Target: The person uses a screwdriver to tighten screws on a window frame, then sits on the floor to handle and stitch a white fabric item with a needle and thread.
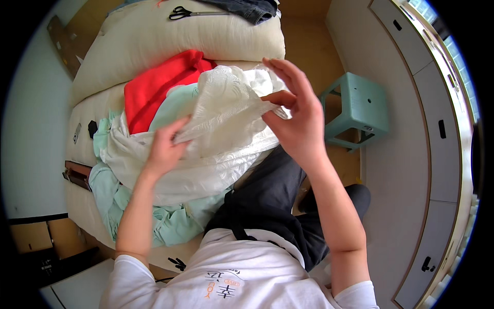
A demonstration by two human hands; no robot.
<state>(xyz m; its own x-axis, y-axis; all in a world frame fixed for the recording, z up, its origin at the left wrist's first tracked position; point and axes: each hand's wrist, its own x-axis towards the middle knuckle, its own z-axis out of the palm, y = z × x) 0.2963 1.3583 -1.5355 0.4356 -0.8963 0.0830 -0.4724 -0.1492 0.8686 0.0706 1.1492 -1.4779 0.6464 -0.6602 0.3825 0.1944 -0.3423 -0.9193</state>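
Note:
A white lace-textured garment (pixel 226 110) is lifted above a pile of clothes on the bed. My left hand (pixel 165 147) grips its lower left part, fingers closed into the cloth. My right hand (pixel 296 110) pinches its right edge between thumb and fingers, the other fingers spread upward. Under it lie a red garment (pixel 154 85) and a pale mint-green garment (pixel 170 221), plus more white cloth (pixel 180 180).
The cream bed (pixel 170 36) carries black scissors (pixel 180 12) and a dark denim piece (pixel 252 7) at its far end. A teal plastic stool (pixel 360 105) stands on the wooden floor to the right. White cabinets (pixel 432 129) line the right wall. Cardboard boxes (pixel 46 234) sit lower left.

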